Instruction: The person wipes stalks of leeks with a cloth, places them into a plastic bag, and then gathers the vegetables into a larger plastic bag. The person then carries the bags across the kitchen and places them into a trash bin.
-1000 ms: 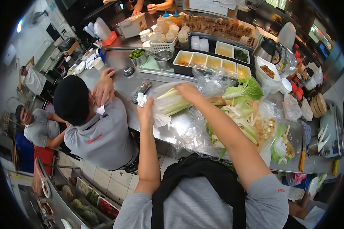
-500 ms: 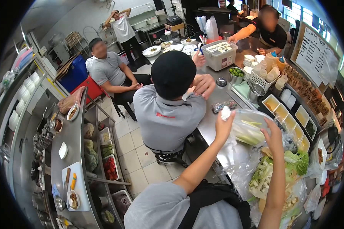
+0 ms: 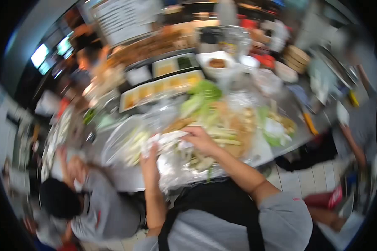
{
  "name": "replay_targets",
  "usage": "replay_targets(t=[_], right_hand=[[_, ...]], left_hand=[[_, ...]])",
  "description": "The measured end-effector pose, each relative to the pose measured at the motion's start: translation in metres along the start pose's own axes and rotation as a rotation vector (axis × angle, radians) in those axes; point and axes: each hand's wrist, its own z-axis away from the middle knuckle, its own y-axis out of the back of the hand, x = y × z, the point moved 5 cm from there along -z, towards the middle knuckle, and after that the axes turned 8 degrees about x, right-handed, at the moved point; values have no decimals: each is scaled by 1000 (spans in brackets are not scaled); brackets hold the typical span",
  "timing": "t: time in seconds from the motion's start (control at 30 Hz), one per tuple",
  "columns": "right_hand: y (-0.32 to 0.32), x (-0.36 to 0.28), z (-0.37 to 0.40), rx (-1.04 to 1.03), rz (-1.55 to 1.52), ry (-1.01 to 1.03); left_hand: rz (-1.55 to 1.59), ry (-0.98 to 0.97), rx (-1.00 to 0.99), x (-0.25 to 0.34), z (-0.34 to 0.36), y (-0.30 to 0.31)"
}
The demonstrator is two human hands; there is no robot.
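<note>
- The left hand (image 3: 150,158), forearm reaching straight over the table's (image 3: 123,178) near edge, has its fingers closed on a crumpled white wad (image 3: 166,139).
- The right hand (image 3: 200,140), forearm slanting inward, pinches the wad's right end.
- The wad, blurred, is inside the near edge, beside bagged pale stalks (image 3: 133,146).

From the wearer's head, the one camera looks forward and down, close above the left hand (image 3: 151,158) and right hand (image 3: 200,141). Its wide, round, blurred view takes in the desk (image 3: 125,177), far board (image 3: 122,17) and tiled floor (image 3: 306,179) at right.
</note>
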Motion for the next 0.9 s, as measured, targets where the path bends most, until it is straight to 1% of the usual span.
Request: replay_targets(t=[0.03,0.1,0.13,0.17,0.2,0.23,0.27,0.3,0.37,0.4,0.43,0.47,0.5,0.53,0.57,0.63,0.7,0.73,0.77,0.8,0.83,0.9], right_hand=[[10,-1,-1,32,-77,26],[7,-13,14,-3,-415,-69],[15,-15,16,29,-407,-53],[16,-15,21,18,-261,-31],[19,-14,25,7,-116,-17],[29,-13,28,34,-112,-10],[36,-23,32,33,156,257],[40,-32,39,27,434,518],[62,-37,45,102,433,534],[84,-39,44,212,368,449],[108,-40,41,318,298,363],[146,-20,30,476,289,304],[180,-16,23,629,276,241],[217,-16,24,797,293,234],[255,-12,21,951,482,310],[324,10,11,1146,1118,206],[338,-8,19,1140,1080,-198],[344,-9,16,1137,1078,-197],[350,-7,12,1128,1177,-206],[357,-3,8,1118,1276,-216],[363,0,1,1118,1273,-220],[371,8,-20,1036,1354,-326]], left_hand=[[-15,85,47,-15,-3,-4],[347,464,-331,-23,14,-31],[572,622,-621,-32,21,-53],[566,633,-650,-41,20,-60],[625,651,-592,-49,18,-64],[684,670,-533,-60,14,-66],[769,699,-417,-64,8,-67],[767,710,-440,-66,8,-70],[587,447,-334,-54,3,-64],[587,453,-353,-52,3,-65],[562,417,-320,-51,-1,-59],[535,382,-281,-51,-3,-51],[530,389,-285,-51,-2,-47],[548,360,-290,-49,-2,-43],[565,331,-293,-47,-3,-38],[567,319,-284,-49,-5,-26],[532,333,-273,-41,-1,-21],[527,337,-280,-39,0,-20],[524,338,-276,-42,-3,-15],[511,296,-269,-46,-9,-7],[499,254,-265,-50,-13,-1],[523,258,-236,-43,-8,-1]])
